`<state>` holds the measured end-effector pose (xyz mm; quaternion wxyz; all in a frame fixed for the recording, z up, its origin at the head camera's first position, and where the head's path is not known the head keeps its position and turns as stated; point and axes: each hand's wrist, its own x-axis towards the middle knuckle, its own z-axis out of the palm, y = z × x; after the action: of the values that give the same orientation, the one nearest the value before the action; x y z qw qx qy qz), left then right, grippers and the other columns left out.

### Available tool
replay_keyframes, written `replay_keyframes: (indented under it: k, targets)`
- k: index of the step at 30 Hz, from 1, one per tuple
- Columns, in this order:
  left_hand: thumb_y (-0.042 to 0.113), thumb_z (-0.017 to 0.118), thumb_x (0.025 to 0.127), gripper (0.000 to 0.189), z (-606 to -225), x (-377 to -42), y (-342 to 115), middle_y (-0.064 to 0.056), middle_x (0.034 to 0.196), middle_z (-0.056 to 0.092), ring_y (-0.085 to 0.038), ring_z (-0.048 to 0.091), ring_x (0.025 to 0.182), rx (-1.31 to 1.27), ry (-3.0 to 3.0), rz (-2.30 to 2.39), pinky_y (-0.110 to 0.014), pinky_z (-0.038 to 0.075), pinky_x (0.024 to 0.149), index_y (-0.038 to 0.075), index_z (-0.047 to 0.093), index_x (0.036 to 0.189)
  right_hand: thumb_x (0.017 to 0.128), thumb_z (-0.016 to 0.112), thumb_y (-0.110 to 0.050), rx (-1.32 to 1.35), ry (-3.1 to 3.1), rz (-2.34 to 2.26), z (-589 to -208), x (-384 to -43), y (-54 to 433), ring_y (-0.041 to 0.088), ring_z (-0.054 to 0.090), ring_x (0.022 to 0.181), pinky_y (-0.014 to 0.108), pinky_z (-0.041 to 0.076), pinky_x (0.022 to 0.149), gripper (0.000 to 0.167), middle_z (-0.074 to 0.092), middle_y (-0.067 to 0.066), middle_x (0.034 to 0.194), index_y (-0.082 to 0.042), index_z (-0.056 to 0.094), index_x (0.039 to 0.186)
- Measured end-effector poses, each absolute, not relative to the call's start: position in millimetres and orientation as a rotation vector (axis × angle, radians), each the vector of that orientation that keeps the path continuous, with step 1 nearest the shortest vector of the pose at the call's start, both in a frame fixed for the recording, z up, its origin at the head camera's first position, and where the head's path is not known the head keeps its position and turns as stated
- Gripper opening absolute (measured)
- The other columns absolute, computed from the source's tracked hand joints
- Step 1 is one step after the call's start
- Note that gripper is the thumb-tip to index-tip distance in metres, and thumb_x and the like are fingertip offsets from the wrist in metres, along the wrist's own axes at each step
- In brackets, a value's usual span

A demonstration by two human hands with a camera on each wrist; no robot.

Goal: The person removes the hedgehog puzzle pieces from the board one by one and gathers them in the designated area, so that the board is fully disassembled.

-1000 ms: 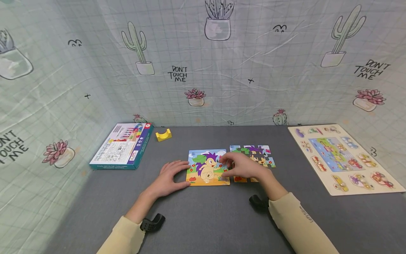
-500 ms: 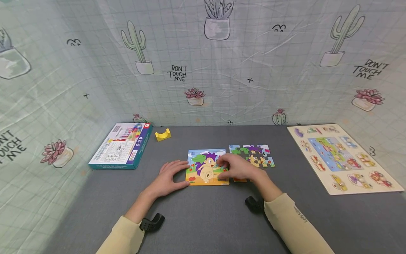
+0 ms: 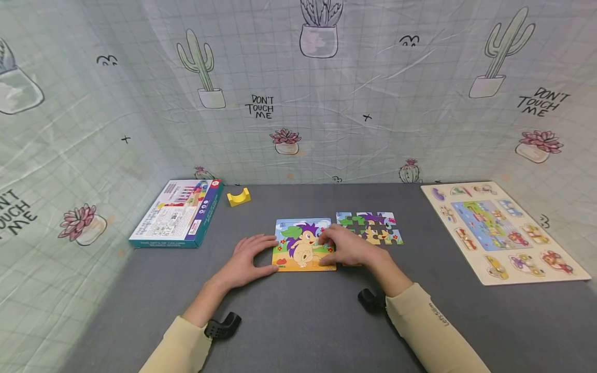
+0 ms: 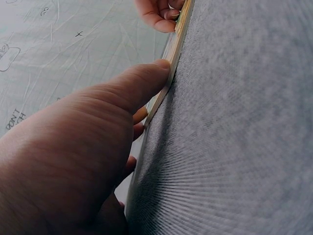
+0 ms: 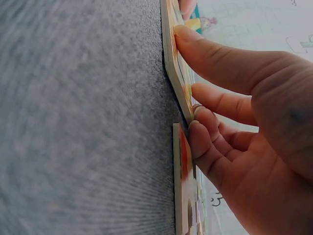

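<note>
A picture board (image 3: 303, 243) with a purple-haired hedgehog lies flat on the table. My left hand (image 3: 247, 263) rests at its left edge, fingers spread and thumb at the lower left corner. In the left wrist view the thumb of the left hand (image 4: 93, 122) touches the board's edge. My right hand (image 3: 352, 246) covers part of the board's right side, its fingers bent. The right wrist view has thumb and index fingertips of the right hand (image 5: 274, 107) on the board's surface, other fingers curled by its edge. Whether they pinch a piece is hidden.
Several jigsaw pieces (image 3: 373, 234) of a similar picture lie right of the board, partly behind my right hand. At the back left are a flat box (image 3: 177, 215) and a yellow arched block (image 3: 239, 198). A wooden picture board (image 3: 501, 233) lies at the right.
My right hand has moved slightly left over the picture board, then stayed about there. My left hand keeps its place at the left edge.
</note>
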<state>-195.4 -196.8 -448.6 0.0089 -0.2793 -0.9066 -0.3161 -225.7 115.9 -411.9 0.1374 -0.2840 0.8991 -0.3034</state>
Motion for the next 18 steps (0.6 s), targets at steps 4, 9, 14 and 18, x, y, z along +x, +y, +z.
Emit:
replay_keyframes:
  k: [4, 9, 14, 18]
  targets:
    - [0.036, 0.079, 0.088, 0.059, -448.3, -195.3, -197.4, -0.01, 0.147, 0.052, -0.039, 0.035, 0.141, -0.874, -2.83, -0.985, -0.067, 0.013, 0.112, 0.011, 0.061, 0.139, 0.084, 0.085, -0.023, -0.825, 2.595, -0.897, -410.9, -225.1, 115.4, 0.019, 0.054, 0.096, 0.038, 0.048, 0.089, 0.041, 0.054, 0.004, 0.107, -0.003, 0.064, 0.113]
    - [0.035, 0.08, 0.088, 0.059, -447.4, -194.5, -197.4, -0.01, 0.147, 0.053, -0.04, 0.035, 0.142, -0.875, -2.828, -0.988, -0.067, 0.012, 0.112, 0.011, 0.061, 0.139, 0.085, 0.084, -0.017, -0.828, 2.577, -0.992, -406.8, -222.8, 117.3, 0.017, 0.056, 0.091, 0.036, 0.05, 0.084, 0.035, 0.059, 0.002, 0.101, -0.004, 0.063, 0.111]
    - [0.035, 0.079, 0.088, 0.059, -447.7, -194.9, -197.2, -0.01, 0.147, 0.053, -0.04, 0.034, 0.142, -0.878, -2.825, -0.983, -0.067, 0.012, 0.112, 0.011, 0.061, 0.139, 0.089, 0.079, -0.01, -0.852, 2.55, -1.083, -403.8, -221.2, 119.3, 0.014, 0.058, 0.084, 0.034, 0.051, 0.079, 0.026, 0.062, -0.001, 0.092, -0.005, 0.063, 0.109]
    - [0.035, 0.08, 0.088, 0.06, -447.5, -194.9, -197.2, -0.009, 0.148, 0.052, -0.039, 0.033, 0.143, -0.869, -2.844, -0.988, -0.066, 0.011, 0.113, 0.011, 0.061, 0.14, 0.091, 0.076, -0.008, -0.849, 2.529, -1.121, -404.2, -220.2, 119.3, 0.014, 0.058, 0.082, 0.033, 0.051, 0.076, 0.023, 0.062, -0.002, 0.09, -0.005, 0.062, 0.108]
